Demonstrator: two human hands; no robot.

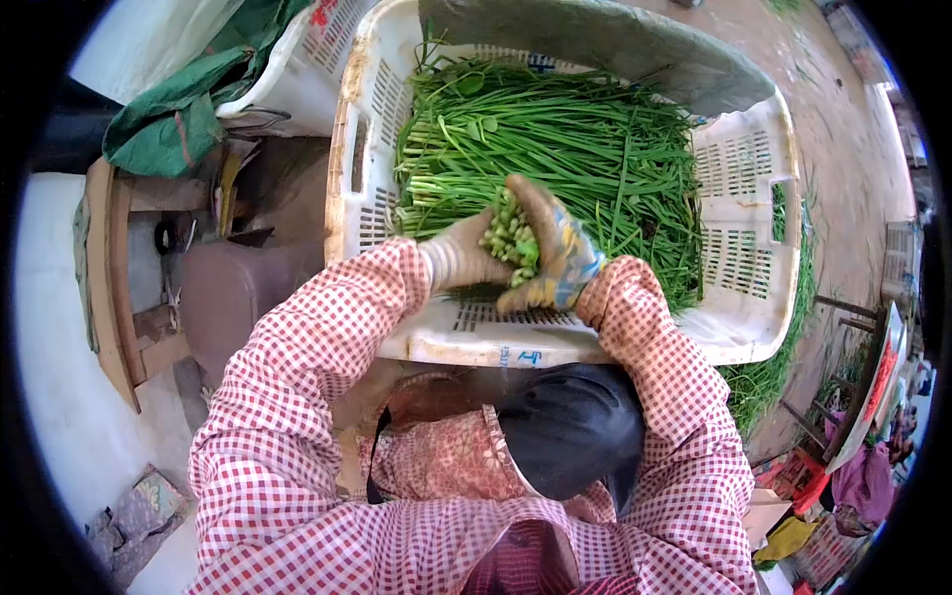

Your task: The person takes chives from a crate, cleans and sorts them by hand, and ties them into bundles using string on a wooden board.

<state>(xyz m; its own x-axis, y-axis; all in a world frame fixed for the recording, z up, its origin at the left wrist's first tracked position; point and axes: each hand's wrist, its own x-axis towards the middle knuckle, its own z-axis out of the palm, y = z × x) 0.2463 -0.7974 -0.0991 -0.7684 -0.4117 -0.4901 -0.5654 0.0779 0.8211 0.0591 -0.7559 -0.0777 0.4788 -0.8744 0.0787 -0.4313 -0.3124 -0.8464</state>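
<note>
A bunch of garlic chives [512, 238] is between my hands over the near side of a white plastic crate [416, 342], its pale stem ends facing me. My left hand [471, 253], in a greyish glove, grips the bunch from the left; its fingertips are hidden behind the stems. My right hand [560, 248], in a glove with a yellow and blue pattern, curves round the right side with thumb and fingers apart. Inside the crate lies a thick layer of long green chives [555, 129], with most pale ends to the left.
A grey sheet [615, 50] lines the crate's far side. At left are a green cloth [178, 129], a wooden frame [109, 268] and a brown rounded object [223, 307]. More greens [764, 387] lie on the floor to the right. A black rounded thing [575, 426] is below the crate.
</note>
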